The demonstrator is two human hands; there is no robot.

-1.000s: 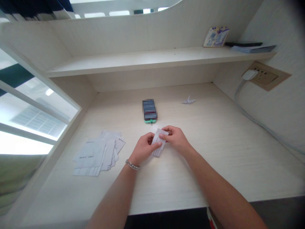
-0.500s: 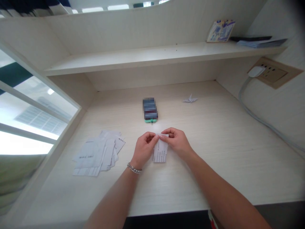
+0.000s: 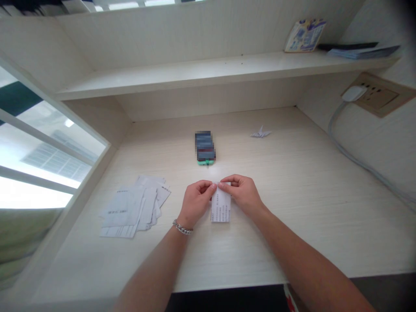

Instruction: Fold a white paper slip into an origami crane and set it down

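A small folded piece of printed paper [image 3: 221, 207] hangs down toward me at the middle of the desk, its lines of text facing up. My left hand [image 3: 197, 200] pinches its far left corner between thumb and fingers; a silver chain bracelet [image 3: 183, 227] circles that wrist. At the far right corner my right hand [image 3: 242, 190] pinches the same paper, thumb on top. The two thumbs are close together. Beyond the hands lies a phone [image 3: 204, 146] with a blurred screen and a green edge. A white paper crane [image 3: 260, 132] stands farther back to the right.
Several loose printed sheets [image 3: 121, 210] lie overlapping at the left. A shelf [image 3: 182, 76] spans the back, holding a small colourful packet [image 3: 304, 36] and some thin booklets [image 3: 362, 52]. On the right wall, a white plug [image 3: 354, 93] sits in a socket, its grey cable [image 3: 357, 164] running down.
The paper's near end has swung slightly right and now hangs straighter. Both hands keep their pinch at the far edge. The camera view has shifted a little.
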